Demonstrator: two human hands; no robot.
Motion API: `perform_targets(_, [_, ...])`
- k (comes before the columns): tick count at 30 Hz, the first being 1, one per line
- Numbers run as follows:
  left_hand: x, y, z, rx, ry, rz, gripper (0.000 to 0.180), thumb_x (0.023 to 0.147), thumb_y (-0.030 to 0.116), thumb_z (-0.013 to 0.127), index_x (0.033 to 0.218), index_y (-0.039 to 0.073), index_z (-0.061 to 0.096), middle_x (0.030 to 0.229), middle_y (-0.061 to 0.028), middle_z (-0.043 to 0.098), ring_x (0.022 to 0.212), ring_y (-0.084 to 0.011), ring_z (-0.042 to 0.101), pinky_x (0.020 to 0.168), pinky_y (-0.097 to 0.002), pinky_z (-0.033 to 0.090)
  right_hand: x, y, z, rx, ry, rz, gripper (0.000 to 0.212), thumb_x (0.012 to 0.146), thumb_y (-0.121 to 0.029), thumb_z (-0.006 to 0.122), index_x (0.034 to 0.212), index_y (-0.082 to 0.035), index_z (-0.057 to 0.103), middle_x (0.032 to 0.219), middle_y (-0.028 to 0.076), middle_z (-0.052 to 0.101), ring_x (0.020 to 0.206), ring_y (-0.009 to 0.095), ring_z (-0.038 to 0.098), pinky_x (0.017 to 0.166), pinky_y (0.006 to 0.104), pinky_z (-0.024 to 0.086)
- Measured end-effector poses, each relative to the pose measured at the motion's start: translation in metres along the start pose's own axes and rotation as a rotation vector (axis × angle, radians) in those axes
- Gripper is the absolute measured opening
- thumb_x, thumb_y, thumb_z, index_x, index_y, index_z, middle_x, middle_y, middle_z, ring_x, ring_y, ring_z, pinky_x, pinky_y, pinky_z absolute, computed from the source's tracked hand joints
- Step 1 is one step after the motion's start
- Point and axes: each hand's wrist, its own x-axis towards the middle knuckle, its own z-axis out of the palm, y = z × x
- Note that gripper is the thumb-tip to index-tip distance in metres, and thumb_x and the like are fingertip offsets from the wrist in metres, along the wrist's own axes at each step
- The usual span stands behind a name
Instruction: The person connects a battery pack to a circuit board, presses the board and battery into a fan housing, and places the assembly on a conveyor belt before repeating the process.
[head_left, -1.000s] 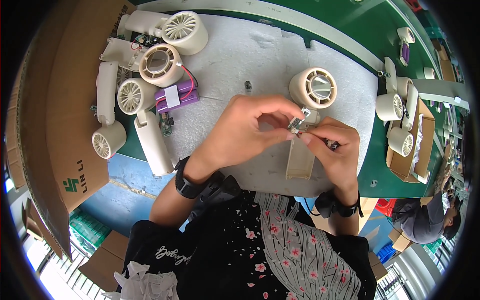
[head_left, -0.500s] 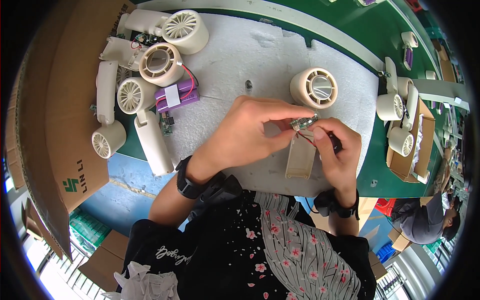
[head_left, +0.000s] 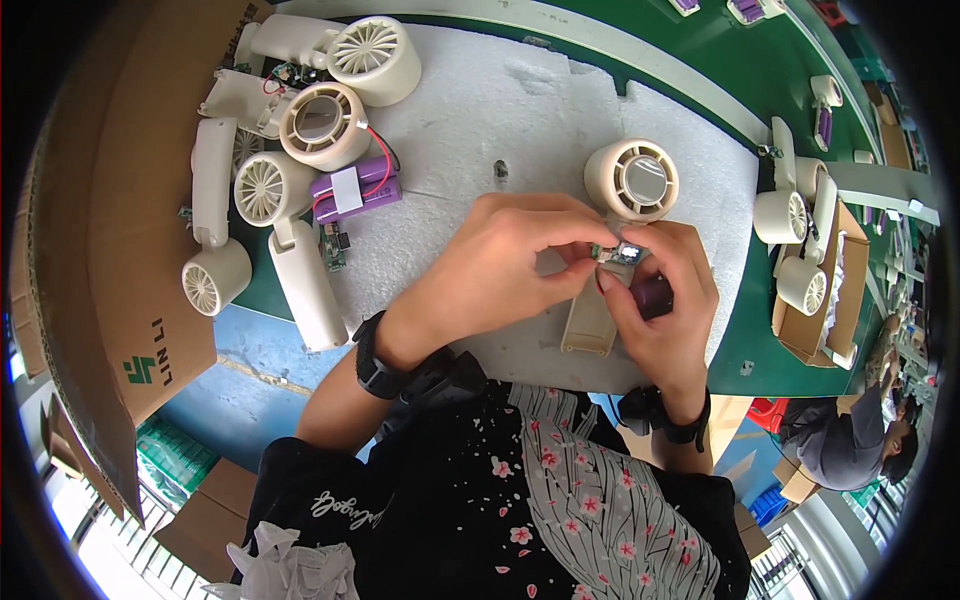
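A small green circuit board [head_left: 628, 253] is pinched between the thumb and fingertips of my left hand [head_left: 505, 262]. My right hand [head_left: 672, 325] is curled around a dark purple battery pack [head_left: 655, 296], mostly hidden by the fingers. Its index finger and thumb reach to either side of the board. Under my hands lies an open cream handle shell [head_left: 588, 325], joined toward a round cream fan head [head_left: 631, 180] with a ring grille and a shiny centre disc. My fingers cover the join.
A white foam sheet [head_left: 470, 110] covers the green bench. On the left are several cream fans [head_left: 305, 285], a purple battery pack [head_left: 357, 190] with wires and a loose circuit board [head_left: 333, 246], beside a tall cardboard box [head_left: 120, 240]. More fans [head_left: 780, 216] and a carton [head_left: 850, 290] stand right.
My right hand has turned and shifted left, its index fingertip now at the board. The board has tilted, showing a bright component. The fan shell has shifted slightly.
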Motion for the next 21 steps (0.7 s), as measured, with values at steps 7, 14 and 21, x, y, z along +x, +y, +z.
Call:
perform_targets(7, [-0.0005,-0.0007,-0.0003,0.101,0.013,0.075,0.023,0.071,-0.002,0.074,0.093,0.008,0.072,0.091,-0.0069,0.070,0.075,-0.0216,0.070,0.065,-0.0288,0.057,-0.0013,0.0018,0.0018,-0.041,0.068,-0.031,0.042,0.068,0.004,0.078,0.107,-0.003,0.065,0.099,0.008,0.062,0.062,0.007,0.051,0.052,0.0213,0.041])
perform_targets(14, [-0.0006,0.0003,-0.0013,0.107,0.000,0.070,0.023,0.071,-0.002,0.075,0.091,0.008,0.072,0.089,-0.0065,0.070,0.075,-0.0220,0.070,0.065,-0.0289,0.057,-0.0024,0.0016,0.0033,-0.062,0.060,0.048,0.036,0.068,0.001,0.079,0.103,-0.004,0.068,0.095,0.007,0.063,0.067,0.009,0.056,0.056,0.0217,0.045])
perform_targets(21, [0.0000,0.0011,-0.0050,0.112,-0.025,0.084,0.022,0.071,-0.002,0.074,0.090,0.008,0.072,0.089,-0.0059,0.070,0.075,-0.0223,0.070,0.065,-0.0289,0.057,-0.0023,-0.0022,0.0014,-0.132,0.055,0.014,0.037,0.067,-0.002,0.081,0.102,-0.005,0.069,0.093,0.008,0.063,0.069,0.013,0.059,0.059,0.0238,0.048])
